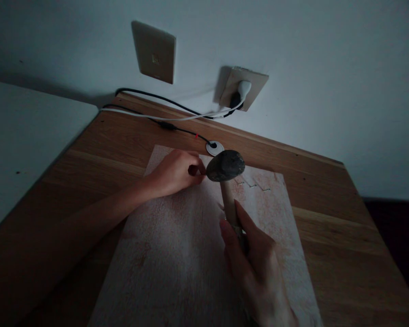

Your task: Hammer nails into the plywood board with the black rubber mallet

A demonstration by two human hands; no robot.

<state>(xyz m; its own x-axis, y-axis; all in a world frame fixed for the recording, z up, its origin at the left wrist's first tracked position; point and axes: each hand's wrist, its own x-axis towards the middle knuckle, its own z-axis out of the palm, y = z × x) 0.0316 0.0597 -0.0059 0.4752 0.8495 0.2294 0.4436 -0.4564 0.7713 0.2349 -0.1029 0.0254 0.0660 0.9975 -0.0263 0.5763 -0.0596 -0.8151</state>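
My right hand (250, 252) is wrapped round the wooden handle of a hammer (225, 165), whose dark head hangs just above the far part of a pale, reddish-stained board (177, 254). My left hand (175, 172) rests on the board next to the hammer head, fingers pinched together on something small that I cannot make out. A short row of small nails (255, 182) stands in the board to the right of the hammer head.
The board lies on a wooden desk (327, 227) against a pale wall. A white cable grommet (214, 146) sits behind the board. Black and white cables (163, 119) run to a wall socket (240, 88). A blank wall plate (154, 52) and a white surface (20, 136) lie left.
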